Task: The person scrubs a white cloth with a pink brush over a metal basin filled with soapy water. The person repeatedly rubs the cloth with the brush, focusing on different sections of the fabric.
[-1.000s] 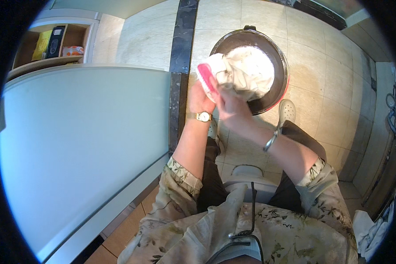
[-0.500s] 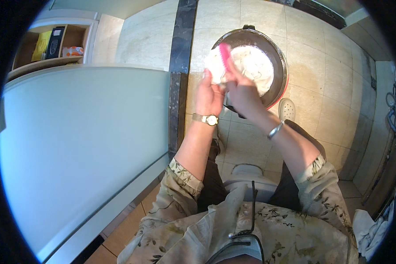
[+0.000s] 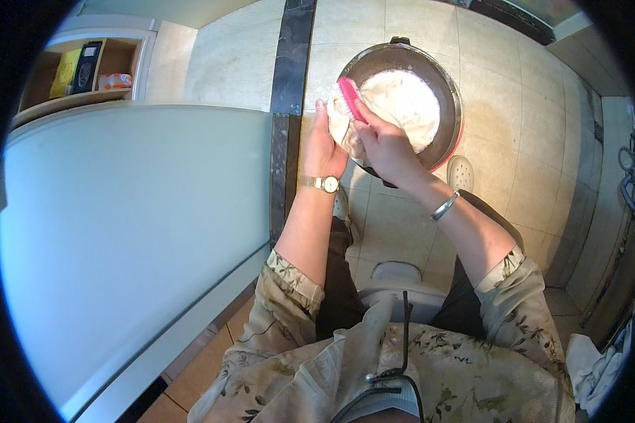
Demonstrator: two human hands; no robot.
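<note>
A pink scrubbing brush (image 3: 353,101) with white bristles is gripped in my right hand (image 3: 391,149), its bristles turned toward a wet white cloth (image 3: 338,123). My left hand (image 3: 325,150) holds that cloth at the left side of the basin, thumb up, with part of its fingers hidden by the cloth. Below both hands stands a large dark round basin (image 3: 450,95) with a red lower edge. More white cloth (image 3: 410,106) lies bunched in it; I cannot tell whether it joins the piece in my hand.
A pale clog (image 3: 461,175) is on the tiled floor right of the basin. A frosted panel (image 3: 134,233) fills the left side, beside a dark stone sill (image 3: 283,162). Beyond it is an open wooden shelf (image 3: 113,63) with packages. Light fabric (image 3: 593,374) hangs at lower right.
The brush has tilted toward the left and come slightly nearer to me. My left hand has shifted a little left with the cloth. The basin stays in place.
</note>
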